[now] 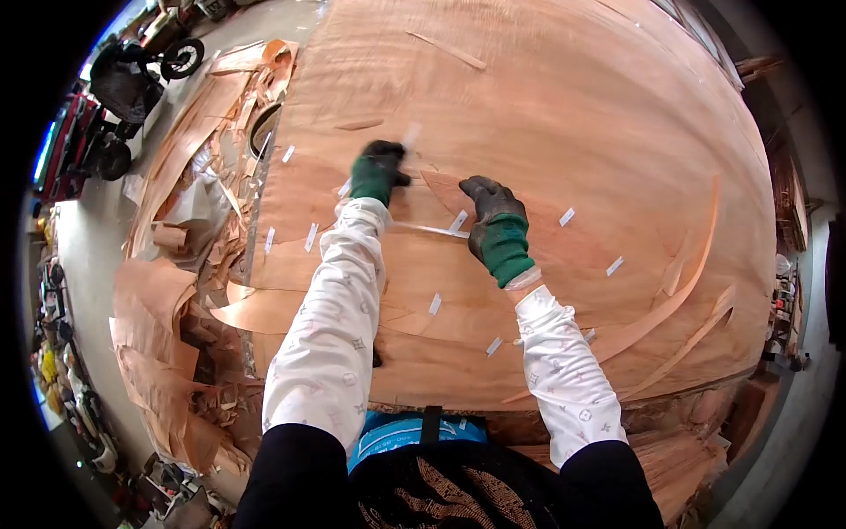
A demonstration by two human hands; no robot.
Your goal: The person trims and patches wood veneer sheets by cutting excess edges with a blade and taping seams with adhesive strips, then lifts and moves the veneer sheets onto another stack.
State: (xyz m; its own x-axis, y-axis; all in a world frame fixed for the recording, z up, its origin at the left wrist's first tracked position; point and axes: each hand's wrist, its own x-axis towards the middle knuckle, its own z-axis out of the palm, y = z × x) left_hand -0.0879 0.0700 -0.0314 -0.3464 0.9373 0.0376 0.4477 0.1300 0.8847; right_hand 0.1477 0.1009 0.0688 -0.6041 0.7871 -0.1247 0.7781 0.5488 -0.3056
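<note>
A wide reddish-brown veneer sheet point(529, 106) lies flat before me, with several short white tape pieces point(567, 216) stuck on it. My left hand point(379, 172), in a green and black glove, is over the sheet's left part, smeared by motion; what its fingers hold cannot be made out. To its right, my right hand point(499, 227), gloved alike, rests with bent fingers on the sheet beside a pointed darker veneer patch point(441, 189). A thin pale strip point(430, 230) runs from near my left wrist to my right palm, where its end is hidden.
Torn veneer scraps point(154, 309) are heaped along the left edge. Long curved offcuts point(679, 309) lie at the right of the sheet, and a loose sliver point(447, 50) lies near the top. Motorbikes point(123, 88) stand at the upper left.
</note>
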